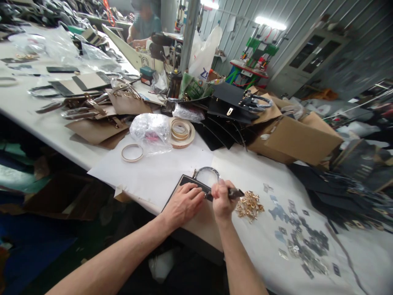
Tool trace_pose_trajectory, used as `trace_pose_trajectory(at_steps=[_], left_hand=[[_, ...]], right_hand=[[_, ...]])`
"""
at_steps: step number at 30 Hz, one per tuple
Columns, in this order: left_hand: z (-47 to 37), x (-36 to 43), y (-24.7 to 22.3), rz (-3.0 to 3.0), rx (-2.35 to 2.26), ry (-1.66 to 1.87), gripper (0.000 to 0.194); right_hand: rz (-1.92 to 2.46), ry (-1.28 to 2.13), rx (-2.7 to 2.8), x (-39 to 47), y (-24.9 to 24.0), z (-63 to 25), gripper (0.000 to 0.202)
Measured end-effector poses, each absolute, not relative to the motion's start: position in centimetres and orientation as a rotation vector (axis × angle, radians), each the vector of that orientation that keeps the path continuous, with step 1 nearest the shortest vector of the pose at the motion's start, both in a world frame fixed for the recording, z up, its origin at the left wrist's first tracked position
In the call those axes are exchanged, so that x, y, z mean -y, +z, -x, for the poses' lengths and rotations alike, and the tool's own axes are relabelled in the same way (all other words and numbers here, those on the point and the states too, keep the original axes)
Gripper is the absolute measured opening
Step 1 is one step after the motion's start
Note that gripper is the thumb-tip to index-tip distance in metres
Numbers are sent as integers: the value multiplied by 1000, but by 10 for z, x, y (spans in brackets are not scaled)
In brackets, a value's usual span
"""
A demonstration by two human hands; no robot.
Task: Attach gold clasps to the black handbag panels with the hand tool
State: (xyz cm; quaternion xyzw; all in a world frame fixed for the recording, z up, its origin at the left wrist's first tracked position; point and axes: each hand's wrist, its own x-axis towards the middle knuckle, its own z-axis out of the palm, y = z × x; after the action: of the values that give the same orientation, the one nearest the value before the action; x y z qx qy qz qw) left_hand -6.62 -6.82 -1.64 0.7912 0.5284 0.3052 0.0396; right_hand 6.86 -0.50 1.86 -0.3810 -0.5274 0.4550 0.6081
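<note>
A bag piece with a black edge panel [185,179] and a beige face lies at the table's front edge, its round handle [208,169] pointing away from me. My left hand [185,203] rests on the black panel, fingers spread over it. Beside it, my right hand [223,198] is closed around a dark tool, whose metal end [236,193] sticks out to the right. What the tool touches is hidden by the hand. A pile of small gold fittings [250,206] lies just right of my right hand.
Small metal plates [307,239] are scattered at the right. Rolls of tape [181,130], a plastic bag [150,132], brown bags [100,127], black bags [230,102] and a cardboard box [302,137] stand behind. A person [147,26] sits at the back.
</note>
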Motion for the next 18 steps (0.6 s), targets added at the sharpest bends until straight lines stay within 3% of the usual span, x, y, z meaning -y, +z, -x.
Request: trace_pose_trajectory(at_steps=[6,18], left_hand=[[69,69,-13,-2409,-1612,943,18],[72,70,-16,-2376,-1599,936,18]], right_hand=[[653,1117,1058,11,21,-68,49],[915,938,1332,29,2,-65,47]])
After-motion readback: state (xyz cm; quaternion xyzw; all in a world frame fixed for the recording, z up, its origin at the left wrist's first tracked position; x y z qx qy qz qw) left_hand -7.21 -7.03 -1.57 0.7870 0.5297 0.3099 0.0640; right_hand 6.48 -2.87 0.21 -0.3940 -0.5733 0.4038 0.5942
